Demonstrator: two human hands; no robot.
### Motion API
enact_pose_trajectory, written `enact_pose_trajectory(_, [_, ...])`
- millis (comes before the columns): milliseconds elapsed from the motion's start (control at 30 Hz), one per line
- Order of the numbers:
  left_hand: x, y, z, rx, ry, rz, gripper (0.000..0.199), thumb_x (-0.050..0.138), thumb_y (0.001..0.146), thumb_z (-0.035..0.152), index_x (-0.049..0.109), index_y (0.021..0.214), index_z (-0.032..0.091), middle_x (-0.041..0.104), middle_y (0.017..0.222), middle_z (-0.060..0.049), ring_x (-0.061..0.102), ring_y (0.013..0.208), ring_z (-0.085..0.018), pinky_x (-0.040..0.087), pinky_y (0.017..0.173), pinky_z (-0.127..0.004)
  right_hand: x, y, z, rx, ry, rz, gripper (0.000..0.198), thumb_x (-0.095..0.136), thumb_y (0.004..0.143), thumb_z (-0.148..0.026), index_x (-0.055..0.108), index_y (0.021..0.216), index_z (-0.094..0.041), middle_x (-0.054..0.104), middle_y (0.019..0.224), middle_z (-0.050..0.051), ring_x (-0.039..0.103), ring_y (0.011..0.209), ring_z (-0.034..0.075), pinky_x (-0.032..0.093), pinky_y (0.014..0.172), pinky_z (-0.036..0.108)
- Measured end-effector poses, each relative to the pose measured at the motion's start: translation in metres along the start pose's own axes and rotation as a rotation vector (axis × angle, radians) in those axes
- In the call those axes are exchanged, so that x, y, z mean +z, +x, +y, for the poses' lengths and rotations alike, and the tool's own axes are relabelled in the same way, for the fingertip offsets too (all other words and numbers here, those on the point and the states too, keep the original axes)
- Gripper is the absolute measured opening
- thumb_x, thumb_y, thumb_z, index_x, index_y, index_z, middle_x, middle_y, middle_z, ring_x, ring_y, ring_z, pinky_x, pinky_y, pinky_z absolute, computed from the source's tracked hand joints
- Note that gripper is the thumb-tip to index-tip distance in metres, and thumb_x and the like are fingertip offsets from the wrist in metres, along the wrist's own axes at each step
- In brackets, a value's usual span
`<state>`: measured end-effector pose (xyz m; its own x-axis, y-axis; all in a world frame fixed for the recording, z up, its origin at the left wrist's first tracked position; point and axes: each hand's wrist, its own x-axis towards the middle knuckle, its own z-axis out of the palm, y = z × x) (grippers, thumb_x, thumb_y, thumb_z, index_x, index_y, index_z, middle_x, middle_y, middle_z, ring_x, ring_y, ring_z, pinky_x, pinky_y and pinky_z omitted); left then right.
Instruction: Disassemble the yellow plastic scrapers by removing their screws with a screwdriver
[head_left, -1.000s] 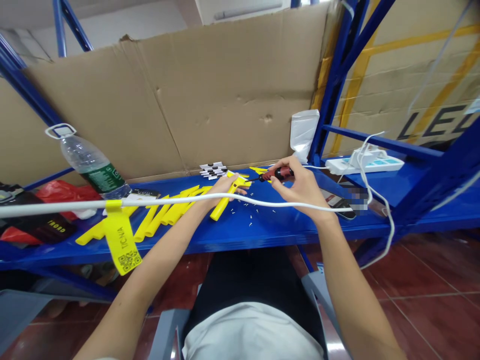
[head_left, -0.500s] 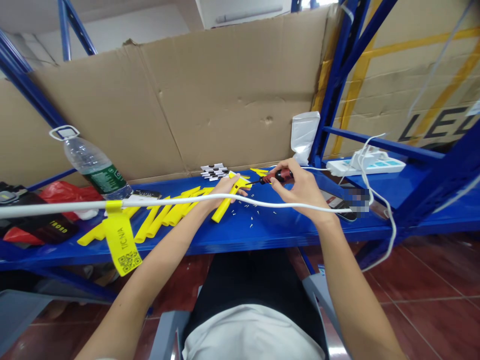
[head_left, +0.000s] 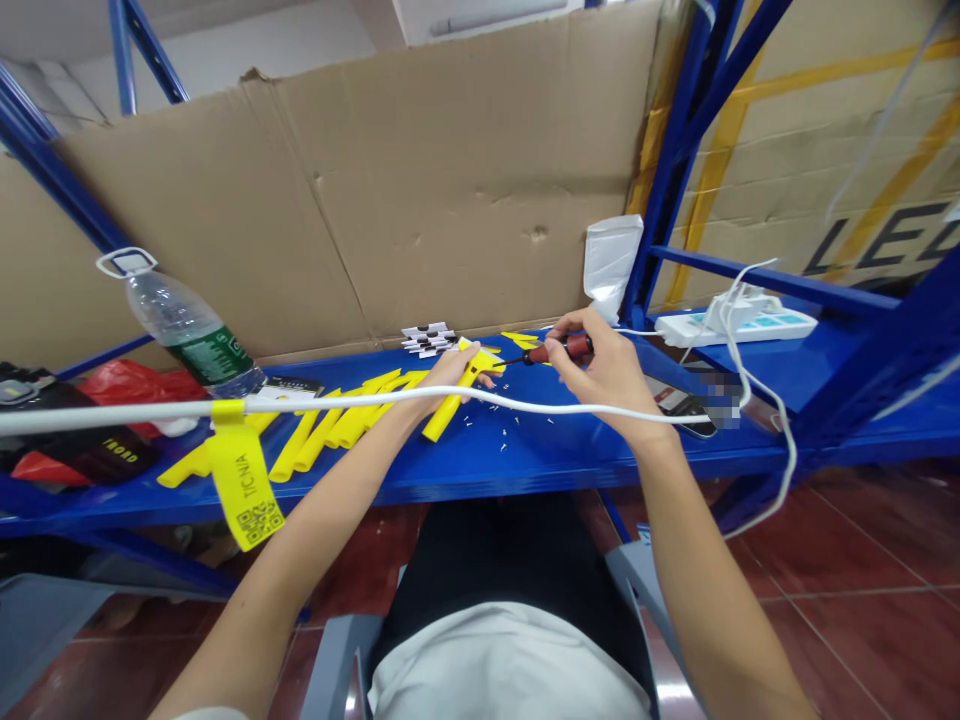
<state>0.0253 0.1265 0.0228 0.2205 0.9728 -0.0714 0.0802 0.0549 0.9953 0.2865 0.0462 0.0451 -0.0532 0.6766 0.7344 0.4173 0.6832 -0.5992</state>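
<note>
My left hand [head_left: 448, 376] is closed around a yellow plastic tube-shaped piece [head_left: 448, 412], whose wider upper end shows a small dark opening. In my right hand [head_left: 598, 362] is a screwdriver [head_left: 555, 351] with a red and black handle. Its shaft points left, and the tip is at the upper end of the yellow piece; whether it touches a screw is too small to tell. Small screws [head_left: 504, 434] lie scattered on the blue shelf [head_left: 480, 470] below the hands. Several similar yellow pieces [head_left: 330, 432] lie in a row beside my left forearm.
A white cable [head_left: 360, 401] with a yellow tag [head_left: 245, 480] crosses in front of both forearms. A water bottle [head_left: 195, 335] and a black bag [head_left: 67, 440] stand left. At right are a phone [head_left: 694, 428] and a power strip [head_left: 780, 328]. Cardboard [head_left: 465, 200] backs the shelf.
My right hand and the screwdriver have shifted very slightly to the right. My left hand still holds the yellow piece in about the same spot.
</note>
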Motion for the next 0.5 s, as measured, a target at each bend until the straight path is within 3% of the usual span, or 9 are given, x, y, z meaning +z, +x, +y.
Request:
enact_pose_trajectory(100, [0.0004,-0.0031,0.0029,0.014,-0.016,0.015,0.048,0.048,0.127,0.039,0.078,0.103,0.011,0.089,0.103,-0.017,0.072,0.052,-0.012,0.04,0.035,-0.02,-0.0011,0.0005,0.0009,-0.024,-0.032,-0.045,0.022,0.077,0.099,-0.036,0.069,0.116,-0.026,0.078,0.109,0.006,0.069,0.085,0.022,0.057,0.08,0.038])
enact_pose_trajectory(200, [0.0003,-0.0051,0.0043,0.02,-0.012,0.011,0.05,0.046,0.128,0.041,0.077,0.104,0.01,0.089,0.101,-0.016,0.068,0.047,-0.011,0.04,0.034,-0.021,-0.0004,0.0008,0.0008,-0.003,-0.002,0.011,0.02,0.075,0.103,-0.041,0.066,0.112,-0.026,0.078,0.105,0.005,0.07,0.083,0.021,0.057,0.08,0.038])
enact_pose_trajectory(267, [0.0002,-0.0045,0.0039,0.009,-0.007,0.003,0.05,0.047,0.128,0.041,0.078,0.105,0.01,0.089,0.102,-0.016,0.07,0.049,-0.011,0.041,0.035,-0.021,0.0004,0.001,0.0009,-0.021,0.017,0.019,0.013,0.073,0.103,-0.036,0.067,0.11,-0.026,0.077,0.104,0.005,0.071,0.086,0.022,0.058,0.082,0.039])
enact_pose_trajectory(500, [0.0007,0.0014,0.0035,-0.108,-0.011,0.0,0.05,0.042,0.129,0.046,0.074,0.117,0.01,0.087,0.09,-0.016,0.07,0.048,-0.014,0.038,0.036,-0.021,-0.0023,0.0,0.0034,-0.047,-0.022,-0.03,0.017,0.071,0.096,-0.023,0.072,0.113,-0.027,0.077,0.105,0.005,0.072,0.096,0.025,0.059,0.087,0.041])
